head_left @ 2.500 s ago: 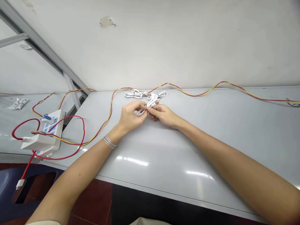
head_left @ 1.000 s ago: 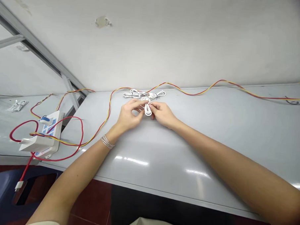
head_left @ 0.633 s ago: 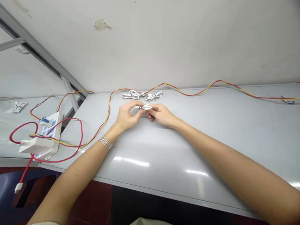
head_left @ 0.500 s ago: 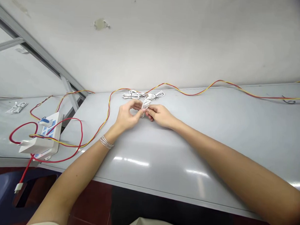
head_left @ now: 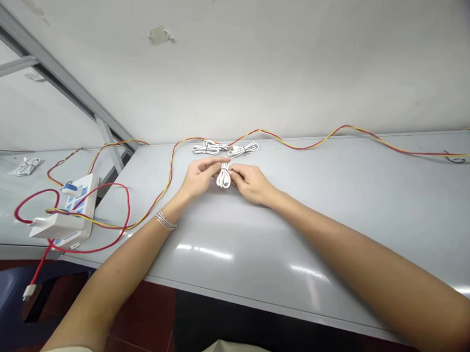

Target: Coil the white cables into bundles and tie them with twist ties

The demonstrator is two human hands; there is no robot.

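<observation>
At the middle of the frame, slightly above centre, we see the left hand (head_left: 198,177) pinching a white cable bundle (head_left: 223,177) between thumb and fingers, the forefinger reaching across its top. The right hand (head_left: 252,184) curls in from the right, its fingertips at the bundle's right edge; we cannot tell whether they pinch any of it. The bundle hangs with its loops towards us, above the table (head_left: 247,249).

From here, we judge that the loops could spring apart if the thin dark tie (head_left: 225,169) around their neck is loose, or that the bundle could slip if the left thumb eases too soon.

The held cable looks smooth and rubbery, folded into narrow petal-like loops. Just beyond the hands, we find two more tied coils, the left coil (head_left: 209,148) and the right coil (head_left: 246,148), lying flat. Behind them, a twisted red-and-yellow wire (head_left: 318,146) waves along the foot of a matt pale wall (head_left: 287,59). The tabletop is glossy grey, with streaks of light in the lower middle. At the left of the frame, we make out a boxy white power strip (head_left: 86,200) and a looping red cable (head_left: 128,207)
</observation>
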